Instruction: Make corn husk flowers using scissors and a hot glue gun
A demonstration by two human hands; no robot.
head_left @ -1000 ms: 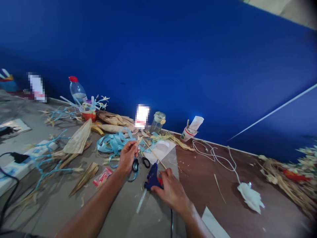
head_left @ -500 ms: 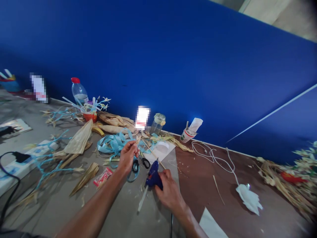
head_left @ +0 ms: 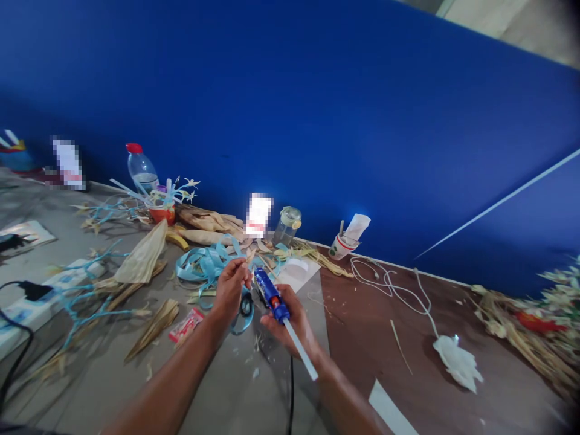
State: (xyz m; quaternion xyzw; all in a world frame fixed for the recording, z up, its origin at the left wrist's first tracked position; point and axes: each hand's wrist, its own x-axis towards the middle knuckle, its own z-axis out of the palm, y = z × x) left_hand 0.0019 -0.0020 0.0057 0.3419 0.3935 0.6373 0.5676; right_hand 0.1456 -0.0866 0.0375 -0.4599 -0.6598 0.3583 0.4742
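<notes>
My left hand (head_left: 232,287) is closed in a pinch on the end of a thin wooden stick near its dried-husk tip (head_left: 248,258). My right hand (head_left: 290,323) grips a blue hot glue gun (head_left: 270,294), raised off the table, its nozzle pointing up-left toward the pinched stick end. A white glue stick (head_left: 301,349) pokes out of the gun's back, and its black cord (head_left: 290,393) hangs down toward me. Black-handled scissors (head_left: 247,304) lie under my hands beside a heap of light-blue ribbon (head_left: 203,264).
Dried corn husks (head_left: 142,260), blue-wrapped twig branches (head_left: 86,299) and a red packet (head_left: 185,325) litter the left. A water bottle (head_left: 139,167), glass jar (head_left: 289,225) and paper cup (head_left: 342,244) stand by the blue wall. A white cable (head_left: 394,287) and white husk flower (head_left: 457,361) lie right.
My right hand has lifted the glue gun off the table and swung its nozzle up to the stick end in my left hand. The left hand has stayed put.
</notes>
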